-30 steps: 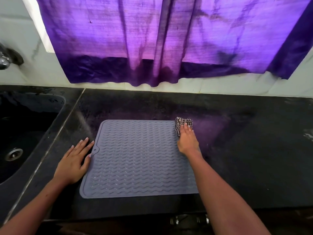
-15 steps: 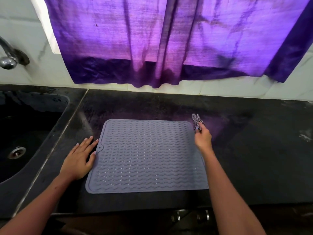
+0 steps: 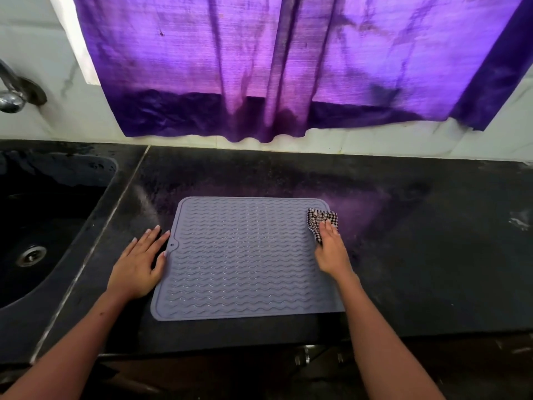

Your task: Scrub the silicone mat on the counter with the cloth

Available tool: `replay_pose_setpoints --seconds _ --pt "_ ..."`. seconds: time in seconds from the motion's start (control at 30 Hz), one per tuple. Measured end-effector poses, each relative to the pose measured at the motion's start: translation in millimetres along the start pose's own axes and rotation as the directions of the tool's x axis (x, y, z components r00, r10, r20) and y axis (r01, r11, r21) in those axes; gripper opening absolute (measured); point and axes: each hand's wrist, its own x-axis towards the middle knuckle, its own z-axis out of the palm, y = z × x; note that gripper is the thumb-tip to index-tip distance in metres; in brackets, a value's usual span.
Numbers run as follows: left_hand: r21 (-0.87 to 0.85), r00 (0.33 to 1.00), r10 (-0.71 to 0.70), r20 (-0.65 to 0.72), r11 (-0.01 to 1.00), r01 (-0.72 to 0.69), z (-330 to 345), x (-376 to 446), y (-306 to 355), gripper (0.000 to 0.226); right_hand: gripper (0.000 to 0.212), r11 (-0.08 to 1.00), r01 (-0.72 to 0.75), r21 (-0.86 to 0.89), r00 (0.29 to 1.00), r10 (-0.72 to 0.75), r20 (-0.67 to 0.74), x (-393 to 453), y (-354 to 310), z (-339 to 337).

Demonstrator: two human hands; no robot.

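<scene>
- Since the earlier frame the right hand (image 3: pixel 331 249) had come back inward with the checked cloth (image 3: pixel 320 223); half a second before, it was off the mat's far right corner, over bare counter, and now it sat on the mat's right edge, near the far corner.
- Silicone mat (image 3: pixel 245 255): grey, wavy-ribbed, lying flat on the black counter (image 3: pixel 432 255), just right of the sink (image 3: pixel 43 226). A hanging tab with a hole showed on its left edge. It appeared not to have slid between frames, though the camera had shifted a little.
- Right hand: palm down, fingers together and pressed flat on the bunched cloth; the cloth's far end stuck out beyond the fingertips, partly overhanging the mat's edge.
- Left hand (image 3: pixel 138 264): flat on the counter, fingers loosely spread, its thumb side and fingertips touching the mat's left rim by the tab. It looked to be bracing the mat.
- Purple curtain (image 3: pixel 288 67) hung behind, clear of the work; tap (image 3: pixel 11 93) at far left.
- Judged step: scrubbing the right margin and corner, with most of the mat's width apparently left to cover.
- To do it well, I judged: keep the left hand against the rim so the mat does not creep toward the sink; run strokes along the wave ribs, since the grooves likely hold residue; re-bunch the cloth fully under the palm so pressure reaches the fabric.
- Risk: a hard outward stroke could carry the cloth off the edge, or curl the soft corner.
</scene>
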Motion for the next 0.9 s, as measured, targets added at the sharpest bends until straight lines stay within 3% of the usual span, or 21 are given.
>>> replay_pose_setpoints --seconds 0.13,0.27,0.37,0.53,0.7,0.8,0.9 --pt "-0.004 1.0 -0.004 0.0 1.0 0.004 -3 -1 1 0.074 0.044 0.936 -0.181 0.301 0.983 0.173 0.053 9 0 -26" --pt "-0.01 1.0 -0.009 0.0 1.0 0.009 -4 -1 2 0.075 0.041 0.912 -0.245 0.329 0.961 0.274 -0.045 5 -12 -39" --pt "-0.009 1.0 -0.009 0.002 1.0 0.009 -3 0 1 0.075 0.054 0.978 -0.139 0.152 0.979 0.159 -0.126 -12 -21 -21" --pt "0.01 1.0 -0.012 0.02 1.0 0.012 -1 0 1 0.076 0.066 0.975 -0.04 -0.217 0.997 0.024 -0.076 -31 -23 21" --pt "0.029 0.999 -0.017 0.031 0.999 0.016 -1 0 1 0.075 0.066 0.953 -0.018 -0.302 1.0 0.016 -0.009 -26 -21 18" --pt "0.033 0.999 -0.012 0.032 0.999 0.01 -1 0 2 0.075 0.063 0.971 -0.01 -0.24 1.0 0.015 0.02 -24 -25 11" --pt "0.03 0.999 -0.014 0.03 0.999 0.013 -2 0 3 0.076 0.054 0.984 -0.106 0.144 0.991 0.093 0.091 -17 -20 -3"
